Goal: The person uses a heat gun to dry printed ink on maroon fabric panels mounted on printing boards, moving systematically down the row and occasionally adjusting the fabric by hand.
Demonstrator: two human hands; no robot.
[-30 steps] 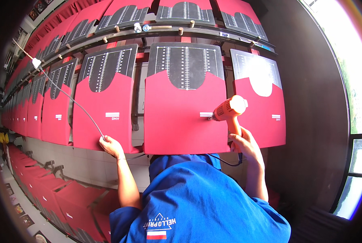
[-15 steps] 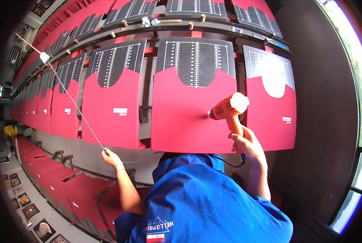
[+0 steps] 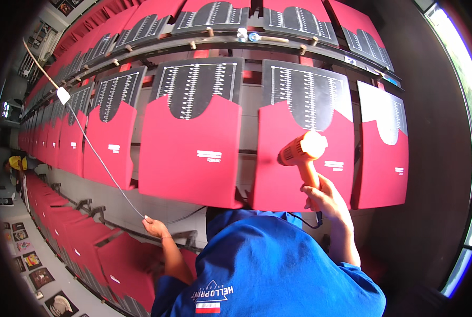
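Observation:
An orange heat gun (image 3: 306,150) is gripped by its handle in my right hand (image 3: 328,198), its nozzle facing left. It hovers over a red shirt (image 3: 275,185) stretched on a black board with white scale marks (image 3: 310,100). A small white print (image 3: 334,166) on that shirt shows to the right of the gun. My left hand (image 3: 155,227), at the lower left, pinches a thin grey cord (image 3: 101,158). The cord runs taut up to the far left, through a white connector (image 3: 63,95). Another red shirt (image 3: 188,169) with a white print lies in front, left of the gun.
A dark rail (image 3: 230,39) with wooden pegs runs behind the boards; a tape roll (image 3: 253,37) sits on it. More red shirts on boards line both sides of the aisle. A dark wall (image 3: 437,158) stands at right. A person in yellow (image 3: 17,162) bends over far left.
The shirts and boards have shifted rightward in view, so I have moved left along the row. The heat gun has left the print it covered. Both hands keep their grip.

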